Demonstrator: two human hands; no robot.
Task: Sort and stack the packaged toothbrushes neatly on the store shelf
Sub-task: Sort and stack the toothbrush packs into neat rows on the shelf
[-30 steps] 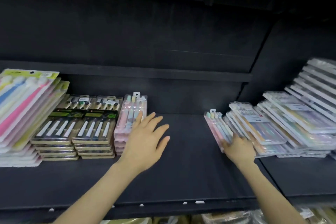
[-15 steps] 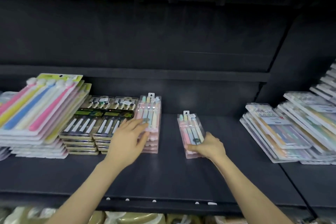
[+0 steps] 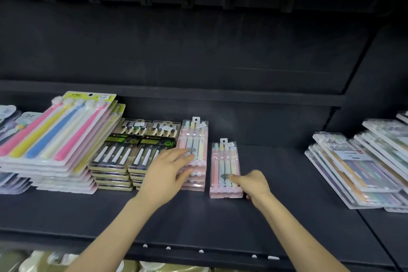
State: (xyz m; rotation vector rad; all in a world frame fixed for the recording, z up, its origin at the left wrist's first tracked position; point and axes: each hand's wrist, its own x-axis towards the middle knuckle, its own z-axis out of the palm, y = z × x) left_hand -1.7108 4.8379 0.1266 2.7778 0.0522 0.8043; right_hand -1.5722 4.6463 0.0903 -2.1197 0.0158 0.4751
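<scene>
A stack of pink toothbrush packs [image 3: 195, 137] stands on the dark shelf [image 3: 220, 223], right of the black-and-gold packs. My left hand [image 3: 167, 174] rests on the front of that stack with its fingers straight. Just to its right lies a lower pile of the same pink packs [image 3: 223, 161], flat on the shelf with a narrow gap between them. My right hand [image 3: 254, 185] grips this pile at its near right corner, thumb on top and fingers curled round the edge.
Two stacks of black-and-gold packs [image 3: 119, 157] and a tall pile of large colourful toothbrush packs [image 3: 55, 134] fill the left. A slanted, untidy heap of clear packs [image 3: 357, 161] lies at the right. Bare shelf lies between that heap and my right hand.
My right hand has brought the pink packs leftward from the right-hand heap and set them beside the pink stack. My left hand has moved onto that stack.
</scene>
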